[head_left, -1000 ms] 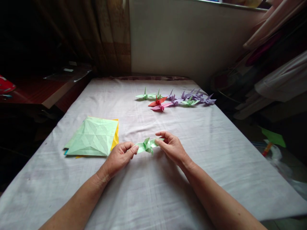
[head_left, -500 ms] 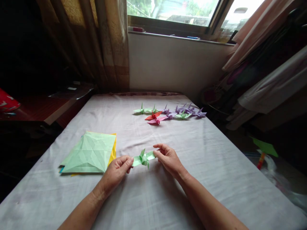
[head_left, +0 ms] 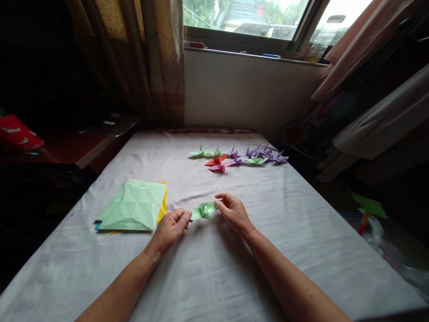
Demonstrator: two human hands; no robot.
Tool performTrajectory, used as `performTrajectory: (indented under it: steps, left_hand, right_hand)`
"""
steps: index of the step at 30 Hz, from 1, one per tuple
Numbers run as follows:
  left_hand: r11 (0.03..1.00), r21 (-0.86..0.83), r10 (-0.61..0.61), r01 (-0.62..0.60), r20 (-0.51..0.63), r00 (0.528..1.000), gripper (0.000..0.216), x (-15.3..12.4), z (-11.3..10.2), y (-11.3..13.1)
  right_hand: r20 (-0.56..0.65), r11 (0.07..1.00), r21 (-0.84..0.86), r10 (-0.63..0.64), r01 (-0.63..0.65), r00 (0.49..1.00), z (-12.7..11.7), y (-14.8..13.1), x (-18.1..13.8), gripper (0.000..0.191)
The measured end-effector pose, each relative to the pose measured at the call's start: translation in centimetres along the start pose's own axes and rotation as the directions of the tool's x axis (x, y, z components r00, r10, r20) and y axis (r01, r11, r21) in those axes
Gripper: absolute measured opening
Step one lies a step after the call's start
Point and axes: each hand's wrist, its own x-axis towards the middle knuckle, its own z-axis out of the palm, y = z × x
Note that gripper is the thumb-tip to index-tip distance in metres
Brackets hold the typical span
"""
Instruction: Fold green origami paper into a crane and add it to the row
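Observation:
A small green paper crane [head_left: 204, 209] is stretched between my two hands just above the white cloth. My left hand [head_left: 170, 230] pinches its left wing tip, fingers closed. Pinching the right wing tip is my right hand [head_left: 233, 213], its fingers curled. To the left lies a stack of creased paper sheets [head_left: 133, 205], pale green on top with yellow beneath. Farther back stands a row of finished paper cranes [head_left: 239, 158] in green, red, pink and purple.
The table is covered by a white cloth [head_left: 208, 268]. A dark wooden side table [head_left: 83, 143] with a red object [head_left: 20, 136] stands at the left. Curtains and a window wall are behind; hanging clothes [head_left: 378, 116] crowd the right side.
The view tilted up, bringing the window into sight, then shifted slightly. My hands kept hold of the green crane's wings and moved a little farther from me.

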Motion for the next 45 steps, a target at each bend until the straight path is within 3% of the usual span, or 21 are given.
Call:
performTrajectory:
  steps: [9, 15, 19, 25, 28, 32, 40, 45]
  left_hand:
    - [0.997, -0.002, 0.074, -0.075, -0.166, 0.983, 0.06, 0.2, -0.9, -0.4]
    - [0.992, -0.023, 0.112, -0.121, -0.232, 0.966, 0.06, 0.5, -1.0, -0.7]
    - [0.991, -0.004, 0.13, -0.135, -0.236, 0.963, 0.06, 0.5, -0.7, -0.9]
    - [0.988, 0.046, 0.156, -0.149, -0.256, 0.954, 0.06, 0.4, -0.4, -1.2]
    - [0.987, 0.063, 0.162, -0.151, -0.259, 0.952, 0.06, 0.4, -0.3, -1.2]
    - [0.986, 0.078, 0.161, -0.146, -0.252, 0.954, 0.06, 0.2, -0.4, -1.0]
    - [0.985, 0.102, 0.161, -0.141, -0.221, 0.962, 0.062, -0.1, -0.4, -0.7]
    - [0.985, 0.129, 0.139, -0.113, -0.213, 0.967, 0.063, -0.1, -0.3, -0.6]
  right_hand:
    - [-0.058, 0.97, -0.226, -0.109, 0.094, 0.992, -0.8, -0.3, 0.7, 0.029]
    - [-0.147, 0.925, -0.34, -0.229, 0.169, 0.962, -0.9, -1.0, -1.2, 0.027]
    - [-0.109, 0.84, -0.49, -0.325, 0.234, 0.94, 0.0, -2.0, -2.9, 0.02]
    - [0.009, 0.651, -0.73, -0.298, 0.21, 0.955, 1.7, -3.7, -3.3, 0.018]
    - [0.009, 0.602, -0.773, -0.303, 0.199, 0.953, 1.2, -4.1, -2.8, 0.023]
    - [-0.062, 0.565, -0.815, -0.304, 0.128, 0.951, -2.2, -3.9, -1.2, 0.025]
    - [-0.321, 0.428, -0.879, -0.203, -0.211, 0.925, -14.8, -2.0, 4.6, 0.026]
    - [-0.441, 0.38, -0.847, -0.109, -0.373, 0.891, -19.6, -0.2, 7.8, 0.03]
